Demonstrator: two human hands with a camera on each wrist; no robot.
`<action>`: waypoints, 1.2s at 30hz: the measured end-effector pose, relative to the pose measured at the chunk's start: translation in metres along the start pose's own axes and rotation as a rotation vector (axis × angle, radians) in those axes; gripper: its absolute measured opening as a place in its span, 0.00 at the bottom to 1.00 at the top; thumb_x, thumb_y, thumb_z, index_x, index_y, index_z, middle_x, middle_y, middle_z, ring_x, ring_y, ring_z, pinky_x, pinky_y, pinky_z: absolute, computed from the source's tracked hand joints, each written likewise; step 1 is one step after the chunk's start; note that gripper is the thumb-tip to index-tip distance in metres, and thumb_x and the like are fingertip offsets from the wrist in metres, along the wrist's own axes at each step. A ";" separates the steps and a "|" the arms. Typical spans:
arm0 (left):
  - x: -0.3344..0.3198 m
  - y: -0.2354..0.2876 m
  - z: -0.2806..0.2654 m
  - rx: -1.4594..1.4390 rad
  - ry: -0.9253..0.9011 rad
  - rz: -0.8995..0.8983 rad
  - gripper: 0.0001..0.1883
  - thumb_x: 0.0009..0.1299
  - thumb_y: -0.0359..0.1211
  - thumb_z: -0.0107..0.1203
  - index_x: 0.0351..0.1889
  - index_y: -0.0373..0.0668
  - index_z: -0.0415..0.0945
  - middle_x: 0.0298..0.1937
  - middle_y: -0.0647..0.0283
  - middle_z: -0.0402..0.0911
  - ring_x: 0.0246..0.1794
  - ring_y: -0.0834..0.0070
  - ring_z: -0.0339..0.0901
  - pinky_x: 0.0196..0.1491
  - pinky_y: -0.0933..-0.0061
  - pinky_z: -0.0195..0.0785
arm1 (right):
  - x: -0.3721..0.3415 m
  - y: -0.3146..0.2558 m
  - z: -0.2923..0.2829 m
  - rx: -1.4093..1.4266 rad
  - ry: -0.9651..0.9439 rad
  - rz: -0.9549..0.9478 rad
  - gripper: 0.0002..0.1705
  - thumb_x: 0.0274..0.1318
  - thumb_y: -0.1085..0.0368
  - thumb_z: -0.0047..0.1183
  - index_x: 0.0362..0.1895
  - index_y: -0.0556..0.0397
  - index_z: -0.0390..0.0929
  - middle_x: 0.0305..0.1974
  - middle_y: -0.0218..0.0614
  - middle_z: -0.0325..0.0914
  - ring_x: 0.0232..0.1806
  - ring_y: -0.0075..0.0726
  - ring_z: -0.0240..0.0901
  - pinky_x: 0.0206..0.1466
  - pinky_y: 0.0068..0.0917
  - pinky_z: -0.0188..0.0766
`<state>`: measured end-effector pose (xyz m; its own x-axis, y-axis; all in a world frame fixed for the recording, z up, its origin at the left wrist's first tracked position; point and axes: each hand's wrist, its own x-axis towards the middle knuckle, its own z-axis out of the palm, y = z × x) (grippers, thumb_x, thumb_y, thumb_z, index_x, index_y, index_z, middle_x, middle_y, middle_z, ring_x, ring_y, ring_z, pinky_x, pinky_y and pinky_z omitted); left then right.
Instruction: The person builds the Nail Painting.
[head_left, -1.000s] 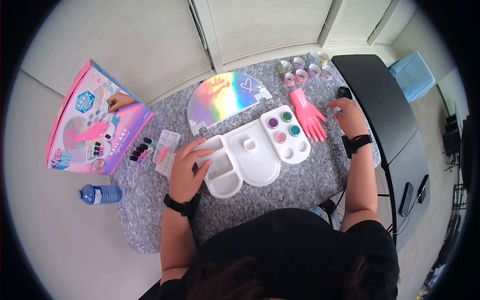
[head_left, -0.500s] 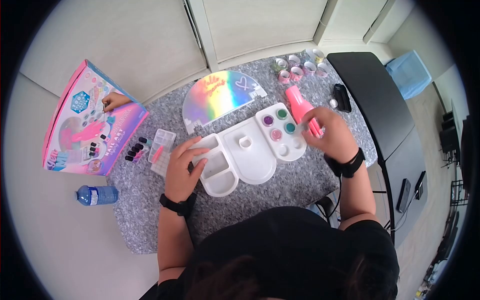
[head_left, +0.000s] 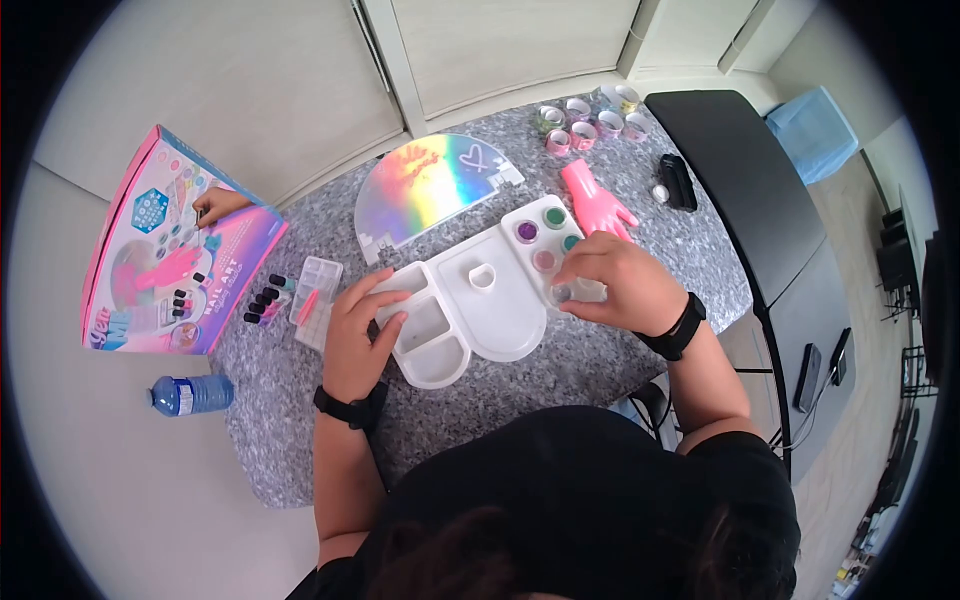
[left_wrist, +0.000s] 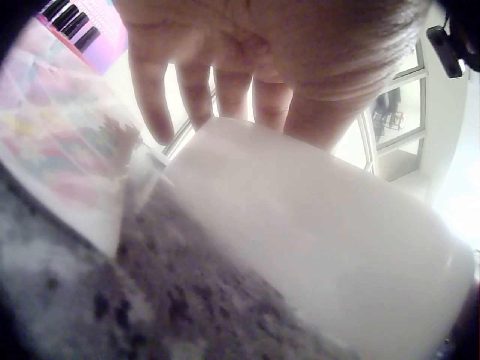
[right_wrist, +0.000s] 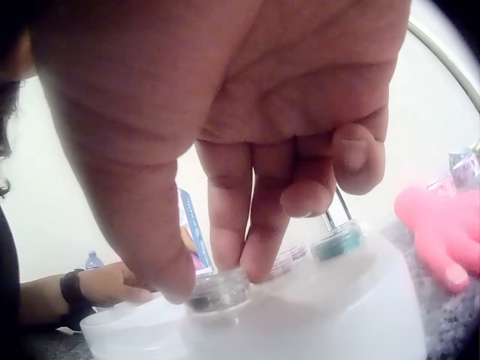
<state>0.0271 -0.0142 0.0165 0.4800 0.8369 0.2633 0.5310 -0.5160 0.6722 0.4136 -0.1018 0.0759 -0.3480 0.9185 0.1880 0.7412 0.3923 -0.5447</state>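
Note:
A white plastic tray (head_left: 492,335) with compartments lies on the table. My left hand (head_left: 355,335) rests on its left section, fingers loosely spread over the rim; the left wrist view shows the fingers reaching past the tray wall (left_wrist: 300,217). At the tray's right section, my right hand (head_left: 622,285) pinches a small clear glitter pot (right_wrist: 217,291) with a dark silvery filling between thumb and fingertips, down at a round well. Purple (head_left: 527,232), green (head_left: 554,217), pink (head_left: 543,261) and teal (right_wrist: 336,241) glitter pots sit in nearby wells.
A pink model hand (head_left: 598,203) lies beyond the tray. Behind stand a holographic panel (head_left: 425,195) and several tape rolls (head_left: 583,136). A black case (head_left: 678,183) lies right; nail polish bottles (head_left: 265,298), a clear organiser box (head_left: 318,280), the kit box (head_left: 170,260) and a water bottle (head_left: 192,395) are left.
My right hand has moved from beside the black case, past the model hand, to the tray's near right well with the small pot. The left hand stays on the tray.

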 end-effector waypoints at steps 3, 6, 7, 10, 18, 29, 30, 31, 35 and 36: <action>0.000 -0.001 0.000 -0.012 0.001 -0.005 0.14 0.73 0.26 0.70 0.57 0.43 0.91 0.75 0.57 0.84 0.76 0.57 0.79 0.77 0.58 0.69 | -0.001 0.003 0.003 -0.006 0.013 -0.009 0.15 0.54 0.66 0.76 0.48 0.48 0.91 0.48 0.36 0.88 0.57 0.51 0.83 0.64 0.46 0.80; 0.000 0.000 0.000 -0.009 0.001 -0.005 0.14 0.74 0.26 0.70 0.56 0.43 0.91 0.75 0.57 0.84 0.76 0.58 0.79 0.76 0.59 0.69 | -0.002 0.005 0.006 -0.056 0.023 -0.002 0.19 0.52 0.69 0.79 0.50 0.45 0.92 0.52 0.37 0.89 0.56 0.53 0.85 0.61 0.47 0.82; 0.000 -0.001 0.000 -0.009 0.000 -0.004 0.14 0.74 0.26 0.70 0.56 0.43 0.91 0.75 0.57 0.84 0.76 0.58 0.79 0.76 0.59 0.69 | -0.003 0.005 0.005 -0.055 0.024 -0.002 0.19 0.52 0.69 0.79 0.50 0.45 0.92 0.52 0.37 0.89 0.56 0.53 0.85 0.61 0.47 0.82; 0.001 -0.001 0.000 -0.010 -0.010 -0.018 0.14 0.74 0.26 0.69 0.56 0.42 0.91 0.75 0.57 0.84 0.76 0.58 0.79 0.76 0.60 0.70 | -0.002 0.008 -0.005 -0.054 0.033 -0.041 0.16 0.55 0.67 0.75 0.49 0.48 0.93 0.49 0.37 0.89 0.56 0.52 0.84 0.63 0.47 0.81; 0.001 0.000 0.000 -0.010 0.000 -0.005 0.14 0.74 0.25 0.69 0.56 0.41 0.91 0.75 0.55 0.84 0.75 0.57 0.80 0.77 0.59 0.69 | -0.026 0.138 -0.064 -0.603 0.217 0.459 0.26 0.52 0.78 0.63 0.54 0.40 0.95 0.54 0.31 0.93 0.59 0.48 0.84 0.66 0.44 0.81; 0.001 -0.009 0.001 0.002 0.003 0.007 0.14 0.73 0.24 0.70 0.56 0.42 0.91 0.75 0.58 0.84 0.66 0.68 0.82 0.61 0.68 0.74 | -0.016 0.051 -0.064 -0.194 0.142 0.307 0.15 0.55 0.65 0.77 0.47 0.51 0.92 0.47 0.41 0.92 0.54 0.50 0.87 0.62 0.40 0.80; 0.000 -0.009 0.002 -0.038 -0.001 -0.033 0.14 0.73 0.24 0.70 0.56 0.42 0.92 0.75 0.59 0.84 0.61 0.73 0.83 0.52 0.73 0.75 | -0.016 0.028 -0.064 -0.129 0.077 0.352 0.15 0.54 0.65 0.77 0.46 0.50 0.92 0.46 0.41 0.92 0.53 0.51 0.87 0.61 0.41 0.81; 0.000 -0.009 0.003 -0.039 -0.002 -0.036 0.14 0.73 0.24 0.70 0.56 0.42 0.92 0.75 0.59 0.84 0.61 0.73 0.83 0.52 0.73 0.75 | -0.015 0.011 -0.061 -0.065 0.013 0.395 0.15 0.54 0.66 0.77 0.46 0.50 0.92 0.46 0.40 0.91 0.53 0.51 0.87 0.61 0.42 0.81; 0.000 -0.015 0.005 -0.095 0.012 -0.044 0.15 0.72 0.25 0.71 0.56 0.45 0.92 0.74 0.60 0.85 0.64 0.69 0.80 0.59 0.68 0.69 | -0.018 0.003 -0.033 -0.161 0.116 0.188 0.15 0.51 0.66 0.78 0.45 0.48 0.92 0.45 0.39 0.91 0.52 0.52 0.86 0.59 0.44 0.82; -0.001 -0.018 0.005 -0.062 0.020 0.013 0.15 0.73 0.24 0.71 0.57 0.42 0.92 0.74 0.61 0.84 0.53 0.80 0.81 0.42 0.78 0.69 | -0.015 0.001 -0.031 -0.159 0.085 0.203 0.15 0.50 0.66 0.78 0.45 0.47 0.92 0.45 0.38 0.91 0.52 0.51 0.86 0.60 0.45 0.82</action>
<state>0.0210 -0.0064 0.0007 0.4717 0.8343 0.2855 0.4801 -0.5146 0.7105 0.4377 -0.1136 0.0981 -0.1386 0.9774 0.1596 0.8742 0.1964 -0.4440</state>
